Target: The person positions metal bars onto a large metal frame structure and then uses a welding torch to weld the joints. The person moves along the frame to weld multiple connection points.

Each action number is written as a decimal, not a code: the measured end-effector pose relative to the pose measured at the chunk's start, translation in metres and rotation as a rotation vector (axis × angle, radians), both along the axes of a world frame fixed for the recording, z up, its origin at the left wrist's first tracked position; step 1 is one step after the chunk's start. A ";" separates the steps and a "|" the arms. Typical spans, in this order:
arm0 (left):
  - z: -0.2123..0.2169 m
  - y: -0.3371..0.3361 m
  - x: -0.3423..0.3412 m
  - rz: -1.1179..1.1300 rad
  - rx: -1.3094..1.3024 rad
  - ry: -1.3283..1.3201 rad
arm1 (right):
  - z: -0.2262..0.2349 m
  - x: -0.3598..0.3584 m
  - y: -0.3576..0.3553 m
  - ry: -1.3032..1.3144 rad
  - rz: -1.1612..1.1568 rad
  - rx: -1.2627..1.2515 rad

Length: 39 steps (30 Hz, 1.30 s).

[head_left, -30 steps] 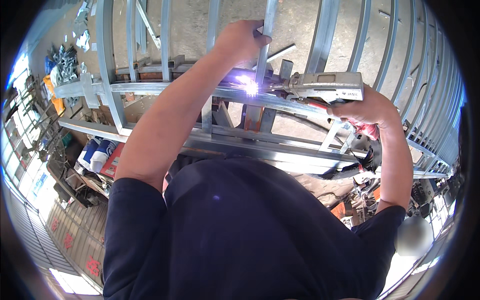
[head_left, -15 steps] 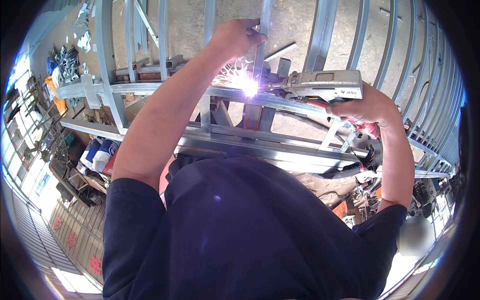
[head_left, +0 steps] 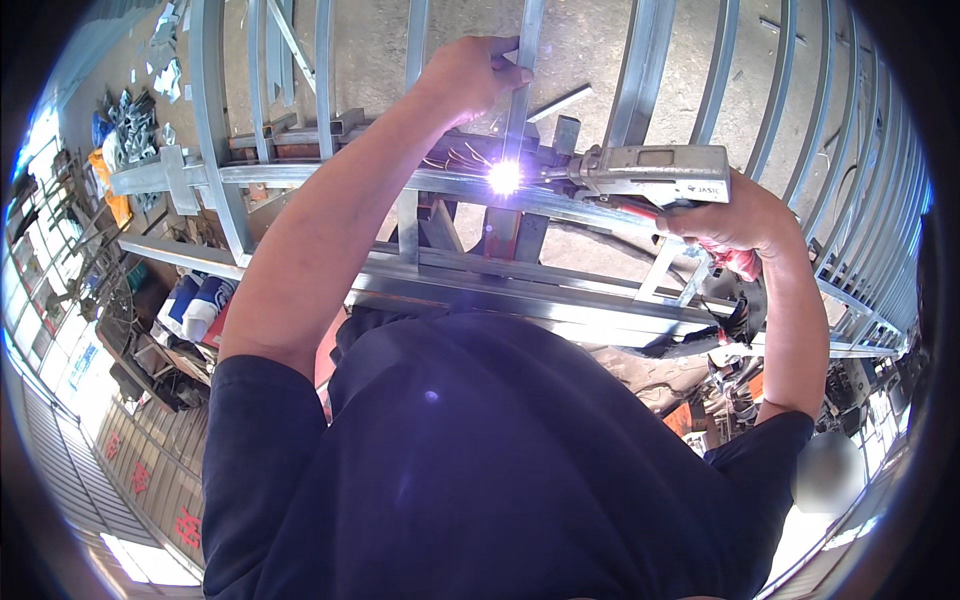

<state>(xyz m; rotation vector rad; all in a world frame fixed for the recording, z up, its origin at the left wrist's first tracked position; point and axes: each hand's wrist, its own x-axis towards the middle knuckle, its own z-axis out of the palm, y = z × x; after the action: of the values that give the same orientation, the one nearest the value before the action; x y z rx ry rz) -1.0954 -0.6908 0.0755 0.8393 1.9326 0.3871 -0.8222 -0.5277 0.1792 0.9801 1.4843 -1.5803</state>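
My right hand (head_left: 742, 214) is wrapped round a grey welding gun (head_left: 655, 168), whose tip points left. At that tip burns a bright white-violet arc (head_left: 504, 177), with a few sparks flying left. The arc sits where a slim upright metal tube (head_left: 532, 35) meets a long horizontal metal rail (head_left: 590, 209). Above it, my left hand (head_left: 468, 78) is closed on the same tube, thumb and fingers on its sides. The glare hides the joint itself.
More upright bars (head_left: 640, 75) of the metal frame stand to both sides. Nearer me runs another rail (head_left: 560, 306). A loose metal strip (head_left: 561, 102) lies on the concrete floor beyond. At left are a pile of metal offcuts (head_left: 130, 130) and blue-and-white bundles (head_left: 197, 305).
The spray of sparks left of the arc has shrunk to a few thin streaks. Both hands and the welding gun keep nearly the same place.
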 end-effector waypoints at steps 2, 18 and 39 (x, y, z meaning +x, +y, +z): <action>-0.004 -0.001 -0.001 -0.004 0.010 0.002 | 0.003 -0.002 0.001 -0.008 0.022 0.021; -0.006 -0.004 0.000 -0.019 0.111 0.042 | 0.007 0.007 0.004 0.026 -0.030 0.005; 0.002 0.001 0.000 -0.014 0.151 0.076 | 0.020 0.024 -0.004 0.027 -0.164 0.095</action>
<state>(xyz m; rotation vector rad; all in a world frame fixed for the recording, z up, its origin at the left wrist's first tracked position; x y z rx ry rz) -1.0954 -0.6898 0.0771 0.9766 1.9850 0.5040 -0.7979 -0.5320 0.1988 1.1645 1.5430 -1.6557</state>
